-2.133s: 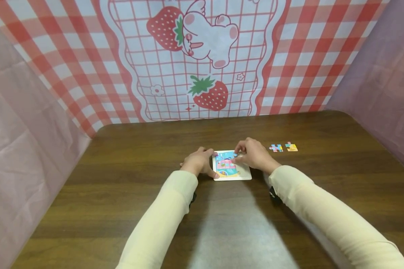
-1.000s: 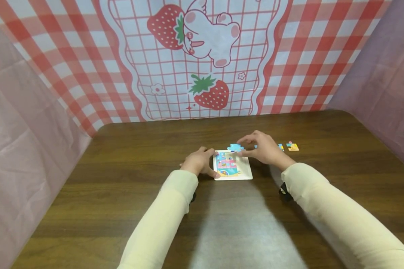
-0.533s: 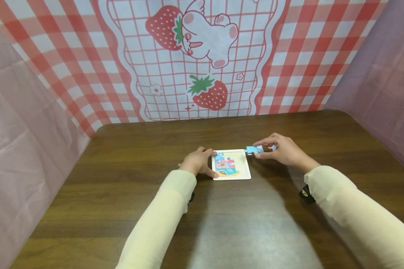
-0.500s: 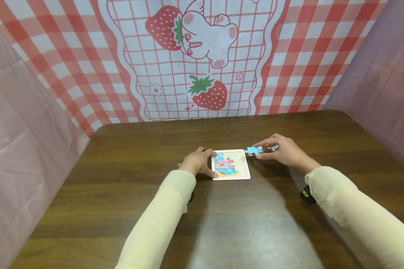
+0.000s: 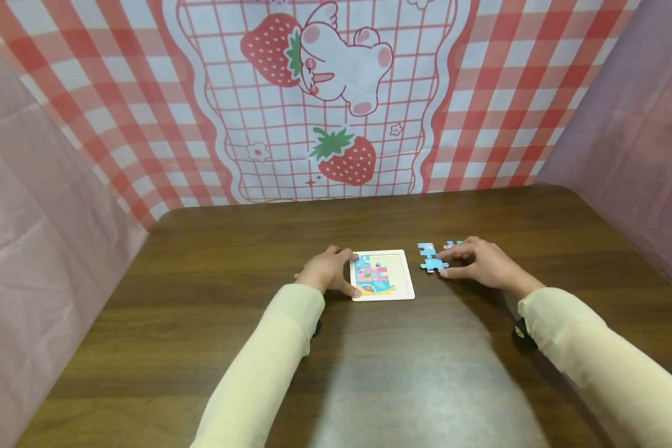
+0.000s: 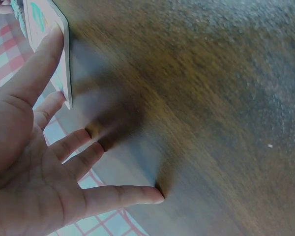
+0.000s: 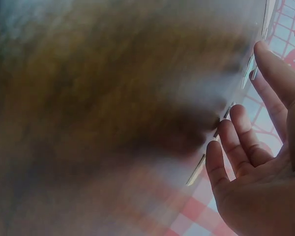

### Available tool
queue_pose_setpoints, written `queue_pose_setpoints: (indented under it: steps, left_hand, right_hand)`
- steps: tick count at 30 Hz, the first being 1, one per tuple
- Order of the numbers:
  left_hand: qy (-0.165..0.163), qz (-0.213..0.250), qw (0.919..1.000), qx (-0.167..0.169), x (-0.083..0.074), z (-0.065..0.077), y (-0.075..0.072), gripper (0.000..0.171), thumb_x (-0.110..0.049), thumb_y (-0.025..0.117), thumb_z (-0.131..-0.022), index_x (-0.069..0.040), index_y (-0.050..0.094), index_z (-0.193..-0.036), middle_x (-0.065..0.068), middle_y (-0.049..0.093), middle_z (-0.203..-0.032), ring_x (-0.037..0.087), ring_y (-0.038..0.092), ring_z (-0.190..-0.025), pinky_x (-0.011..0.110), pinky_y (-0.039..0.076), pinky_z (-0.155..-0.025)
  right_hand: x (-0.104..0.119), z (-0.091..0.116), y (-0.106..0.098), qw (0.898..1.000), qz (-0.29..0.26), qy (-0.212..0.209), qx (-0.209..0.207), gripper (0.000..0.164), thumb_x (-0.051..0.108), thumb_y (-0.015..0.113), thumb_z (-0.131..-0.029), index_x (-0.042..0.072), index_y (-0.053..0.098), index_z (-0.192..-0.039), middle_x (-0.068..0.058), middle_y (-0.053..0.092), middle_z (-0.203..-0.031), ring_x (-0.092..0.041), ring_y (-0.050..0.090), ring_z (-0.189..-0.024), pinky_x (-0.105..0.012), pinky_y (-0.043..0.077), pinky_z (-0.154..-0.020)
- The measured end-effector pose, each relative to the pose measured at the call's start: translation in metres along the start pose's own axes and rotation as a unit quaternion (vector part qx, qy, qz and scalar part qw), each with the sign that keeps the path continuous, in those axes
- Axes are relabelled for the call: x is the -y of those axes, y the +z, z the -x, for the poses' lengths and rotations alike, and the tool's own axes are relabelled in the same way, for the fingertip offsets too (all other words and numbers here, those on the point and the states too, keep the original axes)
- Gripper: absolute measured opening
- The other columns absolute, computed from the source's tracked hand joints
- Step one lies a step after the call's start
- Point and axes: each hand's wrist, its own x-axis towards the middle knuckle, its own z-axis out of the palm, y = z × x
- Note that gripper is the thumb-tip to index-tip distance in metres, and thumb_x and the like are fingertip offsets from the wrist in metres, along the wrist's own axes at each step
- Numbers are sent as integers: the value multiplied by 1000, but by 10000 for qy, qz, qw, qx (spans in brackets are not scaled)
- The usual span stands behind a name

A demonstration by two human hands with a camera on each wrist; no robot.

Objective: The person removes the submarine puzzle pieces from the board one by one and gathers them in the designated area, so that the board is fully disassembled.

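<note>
A square puzzle tray (image 5: pixel 401 289) with a pale rim lies mid-table. Joined pink, blue and teal puzzle pieces (image 5: pixel 374 274) fill its left part; the right part and top middle show bare cream backing. My left hand (image 5: pixel 323 271) rests at the tray's left side, thumb and index finger touching its rim, the other fingers spread on the table in the left wrist view. To the right of the tray, my right hand (image 5: pixel 478 264) pinches a light blue puzzle piece (image 5: pixel 434 265) between thumb and index finger, low over the table.
A second blue puzzle piece (image 5: pixel 426 249) lies just behind the pinched one. Another piece (image 5: pixel 453 244) is partly hidden behind my right fingers. The brown wooden table (image 5: pixel 246 261) ends at a red checked cloth (image 5: pixel 140 93) hanging at the back.
My right hand lifted the blue piece off the tray's upper part, carried it right, and is now lower and nearer me. The tray's top middle is now bare. My left hand has stayed put.
</note>
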Motion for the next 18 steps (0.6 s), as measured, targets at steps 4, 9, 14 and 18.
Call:
queue_pose_setpoints:
  steps: [4,9,14,18]
  left_hand:
    - [-1,17,10000,23,0,-1,0,82,-34,82,-87,-29,40,-157,4,26,-165,46,34,-144,80,27,-105]
    - [2,9,10000,47,1,-1,1,82,-34,82,-87,-28,39,-157,4,26,-166,47,34,-144,79,27,-105]
    - [6,17,10000,60,1,-1,1,83,-34,82,-87,-28,38,-157,4,25,-166,46,33,-145,80,26,-106]
    - [9,40,10000,55,1,-1,0,83,-34,82,-87,-29,38,-158,4,24,-166,46,33,-145,80,25,-106]
  right_hand:
    - [1,1,0,10000,0,-76,41,39,34,85,-85,14,78,-118,-17,65,-117,-28,57,-99,-43,44,-82]
    - [1,3,0,9995,-67,-306,98,36,28,85,-84,12,78,-116,-19,69,-118,-35,57,-110,-61,38,-104]
    - [2,4,0,9990,46,-437,87,36,24,86,-84,10,78,-115,-18,70,-114,-36,57,-110,-65,33,-108]
    - [3,2,0,9986,257,-464,34,36,24,87,-82,11,78,-115,-15,66,-109,-32,57,-101,-59,43,-93]
